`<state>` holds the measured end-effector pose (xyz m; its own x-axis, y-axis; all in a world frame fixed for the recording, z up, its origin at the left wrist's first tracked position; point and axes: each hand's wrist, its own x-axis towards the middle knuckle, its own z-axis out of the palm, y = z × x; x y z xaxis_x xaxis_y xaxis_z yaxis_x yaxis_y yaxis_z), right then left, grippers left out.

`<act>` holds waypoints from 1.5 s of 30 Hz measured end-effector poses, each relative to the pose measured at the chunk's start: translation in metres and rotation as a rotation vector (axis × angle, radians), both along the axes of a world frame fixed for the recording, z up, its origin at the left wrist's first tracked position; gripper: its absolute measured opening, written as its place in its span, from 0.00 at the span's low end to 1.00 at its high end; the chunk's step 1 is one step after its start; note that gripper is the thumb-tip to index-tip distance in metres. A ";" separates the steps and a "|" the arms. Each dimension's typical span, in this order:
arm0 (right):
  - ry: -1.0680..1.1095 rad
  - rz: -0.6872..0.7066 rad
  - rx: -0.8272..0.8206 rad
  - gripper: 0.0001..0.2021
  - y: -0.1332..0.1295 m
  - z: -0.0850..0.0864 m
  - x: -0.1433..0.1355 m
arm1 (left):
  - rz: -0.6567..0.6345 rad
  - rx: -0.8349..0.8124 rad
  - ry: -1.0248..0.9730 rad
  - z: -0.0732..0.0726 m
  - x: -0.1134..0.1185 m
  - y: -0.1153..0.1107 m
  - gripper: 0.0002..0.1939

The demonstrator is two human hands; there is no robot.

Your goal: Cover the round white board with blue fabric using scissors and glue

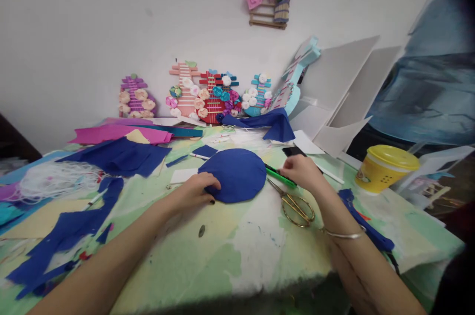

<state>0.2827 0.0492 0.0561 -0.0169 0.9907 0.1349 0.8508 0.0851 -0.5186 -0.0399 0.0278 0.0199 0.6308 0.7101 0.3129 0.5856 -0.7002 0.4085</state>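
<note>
Blue disc (237,175): lies flat at the centre of the frame, on the painted cloth (208,265) over the table.
Left hand (195,190): comes from the lower left; its fingers bend over the disc's left rim with a narrow gap to the thumb. Whether they pinch it, I cannot tell.
Right hand (301,169): right of centre, fingertips drawn together at the green pen or cutter (281,175). Whether they hold it, I cannot tell.
Scissors (297,208): just right of the disc, tips towards its rim, gold handles towards the lower right.
Rim trouble: a sideways push of the disc could run it onto the scissor tips and nick or snag the covering; a hard press from the left thumb could crease it.
Pen trouble: the green thing lies close above the scissors, so a hasty grab could knock both, or catch a finger on the blades.
Table edge: runs along the bottom of the frame; scissors swept downward might drop off.
Room: the widest bare stretch of cloth is below the disc, at lower centre. Blue scraps (79,231) crowd the left; a yellow tub (386,169) bounds the right.
</note>
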 end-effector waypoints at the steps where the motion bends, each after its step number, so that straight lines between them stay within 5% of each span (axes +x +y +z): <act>1: -0.084 0.000 -0.048 0.07 -0.007 0.000 0.003 | -0.001 -0.003 0.010 0.000 -0.001 0.000 0.06; 7: -0.441 0.077 -0.201 0.05 -0.036 -0.016 0.007 | -0.039 -0.022 -0.032 -0.004 -0.003 0.001 0.09; 13: -0.446 0.194 -0.257 0.07 -0.044 -0.017 0.011 | -0.063 -0.047 -0.072 -0.003 -0.001 -0.002 0.09; 21: -0.596 0.071 -0.189 0.05 -0.059 -0.023 0.001 | -0.109 -0.050 -0.081 0.001 0.004 -0.007 0.08; 31: -0.262 0.143 -0.069 0.14 -0.080 -0.023 0.035 | -0.089 -0.048 -0.054 -0.004 0.012 -0.011 0.08; 38: -0.125 0.369 0.011 0.18 -0.111 -0.018 -0.002 | -0.051 -0.133 -0.090 0.000 0.014 -0.015 0.07; 45: -0.280 0.477 0.117 0.18 -0.099 -0.035 -0.044 | -0.083 -0.197 -0.100 0.003 0.014 -0.014 0.07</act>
<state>0.2391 -0.0494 0.0208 -0.5098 0.8433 0.1698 0.8079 0.5372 -0.2422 -0.0262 0.0142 0.0229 0.6622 0.7109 0.2371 0.4792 -0.6449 0.5954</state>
